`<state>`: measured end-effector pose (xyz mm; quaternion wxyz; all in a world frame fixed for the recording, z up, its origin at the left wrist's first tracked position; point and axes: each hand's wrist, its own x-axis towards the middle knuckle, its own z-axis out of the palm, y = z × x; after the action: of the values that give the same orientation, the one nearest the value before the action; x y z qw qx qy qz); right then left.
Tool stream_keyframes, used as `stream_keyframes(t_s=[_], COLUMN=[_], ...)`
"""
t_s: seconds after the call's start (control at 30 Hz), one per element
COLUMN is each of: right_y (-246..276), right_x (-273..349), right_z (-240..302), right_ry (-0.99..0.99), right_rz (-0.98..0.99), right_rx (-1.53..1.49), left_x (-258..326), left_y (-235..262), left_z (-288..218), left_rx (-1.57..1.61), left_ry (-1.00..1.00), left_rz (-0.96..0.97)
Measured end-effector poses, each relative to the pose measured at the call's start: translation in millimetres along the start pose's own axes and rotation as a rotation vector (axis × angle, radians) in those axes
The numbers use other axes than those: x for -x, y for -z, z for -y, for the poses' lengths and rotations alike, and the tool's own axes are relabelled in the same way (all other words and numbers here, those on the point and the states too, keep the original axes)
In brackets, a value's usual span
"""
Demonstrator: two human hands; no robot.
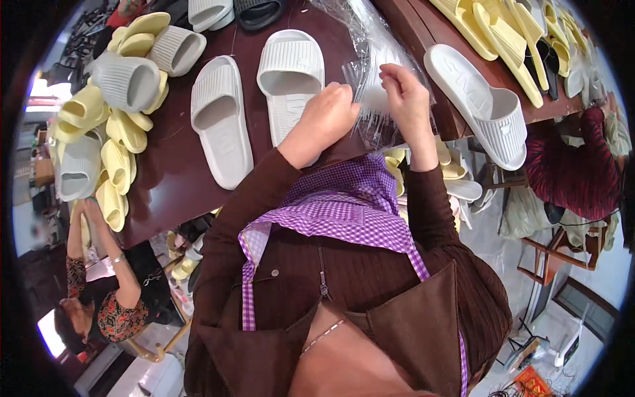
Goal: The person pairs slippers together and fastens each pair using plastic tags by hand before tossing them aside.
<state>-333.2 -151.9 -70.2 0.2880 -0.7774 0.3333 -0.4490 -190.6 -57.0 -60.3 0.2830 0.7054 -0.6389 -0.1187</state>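
Note:
My left hand [326, 122] is closed, its knuckles up, beside the heel of a light grey slide sandal [289, 73]. Whatever its fingers pinch is hidden or too small to make out. My right hand [408, 102] hovers to its right, thumb and fingertips curled together; anything between them is too fine to see. Below and between both hands lies a bundle of thin clear plastic strips [378, 129], with a blurred whitish patch over it. Another light grey slide sandal [221, 126] rests to the left, toe strap away from me.
A grey slide [479, 106] lies at the right table edge. Yellow and grey slides [119, 142] pile at the left; more yellow slides [506, 46] sit far right. Clear plastic wrapping [370, 33] covers the table's far middle. A co-worker's hands [92, 218] are at lower left.

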Motion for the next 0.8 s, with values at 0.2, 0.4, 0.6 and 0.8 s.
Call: stream_keyframes(t_s=[0.2, 0.4, 0.6, 0.8], right_y=[-2.4, -1.7, 0.0, -1.5], right_x=[-6.5, -9.7, -10.9, -9.7], right_z=[-15.0, -24.8, -25.3, -28.5], right_ry=[-0.009, -0.084, -0.127, -0.102], right_rz=[-0.019, -0.007, 0.014, 0.020], right_rx=[0.033, 0.001, -0.066, -0.013], left_x=[-18.5, -24.6, -25.1, -19.9], left_y=[-12.7, -28.0, -24.0, -15.7], left_z=[-3.9, 6.1, 8.6, 4.9], left_rx=[-0.044, -0.031, 0.028, 0.136], left_ry=[0.053, 0.034, 0.044, 0.072], left_rz=[0.143, 0.106, 0.086, 0.058])
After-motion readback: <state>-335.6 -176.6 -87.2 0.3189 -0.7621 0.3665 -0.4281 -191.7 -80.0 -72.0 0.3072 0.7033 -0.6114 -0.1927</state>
